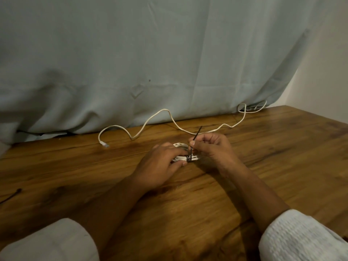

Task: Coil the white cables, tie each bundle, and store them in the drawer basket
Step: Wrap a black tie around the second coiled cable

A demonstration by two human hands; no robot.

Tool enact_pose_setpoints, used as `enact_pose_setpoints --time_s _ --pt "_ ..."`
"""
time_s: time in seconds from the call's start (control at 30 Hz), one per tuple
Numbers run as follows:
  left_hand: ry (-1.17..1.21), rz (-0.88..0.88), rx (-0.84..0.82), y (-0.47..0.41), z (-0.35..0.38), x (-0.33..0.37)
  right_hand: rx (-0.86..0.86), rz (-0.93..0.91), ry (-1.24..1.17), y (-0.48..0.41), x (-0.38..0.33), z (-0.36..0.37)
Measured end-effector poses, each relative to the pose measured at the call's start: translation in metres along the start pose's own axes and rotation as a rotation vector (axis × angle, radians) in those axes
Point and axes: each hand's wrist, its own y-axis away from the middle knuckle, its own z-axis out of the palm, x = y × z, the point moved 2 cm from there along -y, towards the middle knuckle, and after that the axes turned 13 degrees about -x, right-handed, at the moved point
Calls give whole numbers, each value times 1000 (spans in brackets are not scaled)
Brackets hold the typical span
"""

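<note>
Mid-frame, our left hand (162,162) keeps the coil (178,144) down on the bench (282,147), its grip clenched round the loops so they cannot spring apart. Our right hand (209,147) pinches the tail of the tie (198,132), angled up and away, we judge to cinch the band. A second cable (165,109) lies loose behind; a spare tie (18,190) waits at lower left. No basket shows.

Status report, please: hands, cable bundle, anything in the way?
Left hand holds coiled cable on table; right hand pinches black tie wrapped round it. Second cable loose behind, not yet coiled. Spare tie at left edge; nothing in the way.
</note>
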Motion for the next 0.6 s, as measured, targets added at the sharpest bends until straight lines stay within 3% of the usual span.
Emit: enact_pose_setpoints --time_s 0.4,0.6 --pt "56 16 51 -1 -3 2 -45 -69 -39 -3 -1 5" --pt "-98 61 98 0 -4 15 -10 -72 62 -6 5 1"
